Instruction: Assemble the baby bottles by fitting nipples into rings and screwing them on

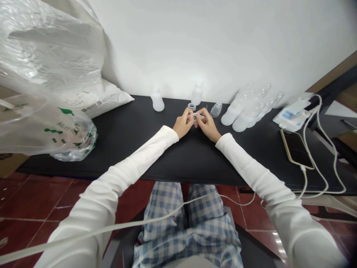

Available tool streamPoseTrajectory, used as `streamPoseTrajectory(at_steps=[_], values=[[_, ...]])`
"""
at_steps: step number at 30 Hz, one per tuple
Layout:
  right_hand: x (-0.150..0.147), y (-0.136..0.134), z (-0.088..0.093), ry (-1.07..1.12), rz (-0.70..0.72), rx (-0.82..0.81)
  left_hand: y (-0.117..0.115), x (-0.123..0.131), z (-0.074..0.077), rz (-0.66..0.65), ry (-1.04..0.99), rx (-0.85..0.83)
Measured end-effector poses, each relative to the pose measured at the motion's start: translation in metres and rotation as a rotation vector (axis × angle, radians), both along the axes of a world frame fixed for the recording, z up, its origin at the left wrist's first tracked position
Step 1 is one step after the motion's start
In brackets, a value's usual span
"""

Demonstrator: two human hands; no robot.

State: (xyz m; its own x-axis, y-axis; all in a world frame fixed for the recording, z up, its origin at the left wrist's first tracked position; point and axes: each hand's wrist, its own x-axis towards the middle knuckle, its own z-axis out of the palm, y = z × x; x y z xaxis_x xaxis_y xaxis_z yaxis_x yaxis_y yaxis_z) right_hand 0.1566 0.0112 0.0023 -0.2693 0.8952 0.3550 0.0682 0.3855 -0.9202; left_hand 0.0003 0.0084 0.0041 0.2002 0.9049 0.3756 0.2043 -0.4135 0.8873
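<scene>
My left hand (pixel 183 123) and my right hand (pixel 206 124) meet over the middle of the black table (pixel 139 149). Both pinch a small clear plastic part (pixel 196 116) between their fingertips. Just behind them lies a small clear ring (pixel 191 106), and a clear cap (pixel 216 109) rests to its right. Two white translucent bottles stand at the back: one bottle (pixel 157 101) on the left, another bottle (pixel 196 93) behind the ring. The part's exact shape is too small to make out.
A row of clear bottles (pixel 248 108) lies at the back right. Further right are a white device (pixel 292 115) with cables and a phone (pixel 297 149). A large plastic bag (pixel 47 93) fills the left side. A white wall stands behind.
</scene>
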Motion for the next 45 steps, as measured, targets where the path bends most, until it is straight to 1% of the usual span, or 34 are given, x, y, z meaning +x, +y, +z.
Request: streamPoseTrajectory(at_steps=[5, 11, 14, 20, 27, 33, 38, 41, 45], values=[[0.001, 0.001, 0.002, 0.001, 0.008, -0.009, 0.002, -0.001, 0.0, -0.006, -0.005, -0.004], [0.003, 0.001, -0.001, -0.011, 0.051, -0.037, 0.008, -0.003, -0.001, -0.051, -0.047, -0.114], [0.004, 0.003, -0.003, -0.005, 0.048, -0.058, 0.008, -0.003, -0.001, -0.072, -0.081, -0.153], [0.002, 0.003, -0.002, -0.025, 0.033, -0.027, 0.005, -0.004, 0.002, -0.015, -0.052, -0.034], [0.001, 0.004, -0.004, -0.056, 0.016, -0.013, 0.005, -0.003, 0.0, -0.006, -0.025, 0.002], [0.003, 0.006, -0.009, -0.05, 0.008, 0.004, 0.008, -0.003, -0.003, 0.015, 0.064, 0.076], [0.005, 0.006, -0.011, -0.066, -0.013, 0.03, 0.011, -0.005, -0.004, -0.002, 0.086, 0.12], [0.005, 0.006, -0.012, -0.096, -0.04, 0.041, 0.013, -0.005, -0.004, -0.017, 0.07, 0.086], [0.004, 0.006, -0.011, -0.104, -0.05, 0.004, 0.017, -0.005, -0.006, -0.032, -0.011, -0.043]])
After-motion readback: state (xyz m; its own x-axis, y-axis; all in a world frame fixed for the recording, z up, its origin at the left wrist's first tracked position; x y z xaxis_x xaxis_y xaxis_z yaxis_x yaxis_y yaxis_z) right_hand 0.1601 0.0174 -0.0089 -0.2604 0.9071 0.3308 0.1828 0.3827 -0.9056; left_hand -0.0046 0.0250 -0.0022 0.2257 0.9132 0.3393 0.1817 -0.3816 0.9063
